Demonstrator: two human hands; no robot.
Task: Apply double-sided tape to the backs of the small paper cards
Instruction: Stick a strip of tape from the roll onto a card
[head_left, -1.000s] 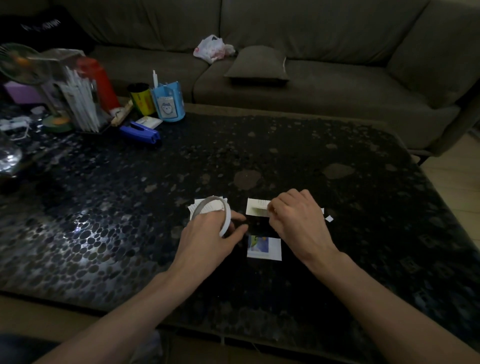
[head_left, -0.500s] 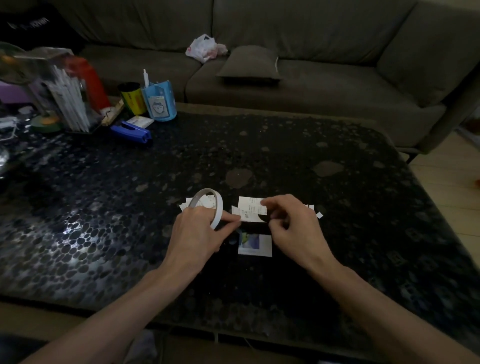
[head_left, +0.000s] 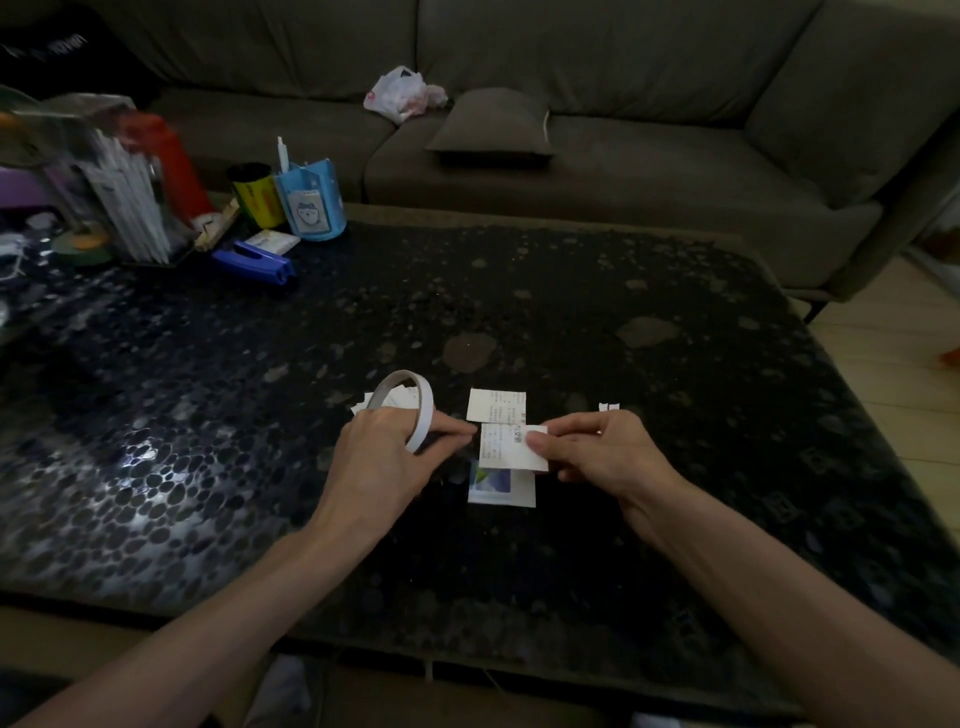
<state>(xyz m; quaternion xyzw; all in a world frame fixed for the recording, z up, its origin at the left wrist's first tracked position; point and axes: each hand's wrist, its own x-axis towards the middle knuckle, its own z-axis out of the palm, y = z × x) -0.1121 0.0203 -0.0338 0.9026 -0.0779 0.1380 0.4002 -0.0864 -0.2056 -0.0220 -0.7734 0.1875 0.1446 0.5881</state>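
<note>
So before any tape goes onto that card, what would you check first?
1. Is the tape roll firmly gripped in the left hand? Ok.
2. Is the held card pinched by the right hand? Ok, at its right edge.
3. Does the held card face up with its text side, not a picture? Ok.
4. Is a loose tape end pulled free of the tape roll? Cannot tell; the fingers hide it.
5. Is the held card lifted off the picture card below it? Cannot tell; they overlap in this view.
</note>
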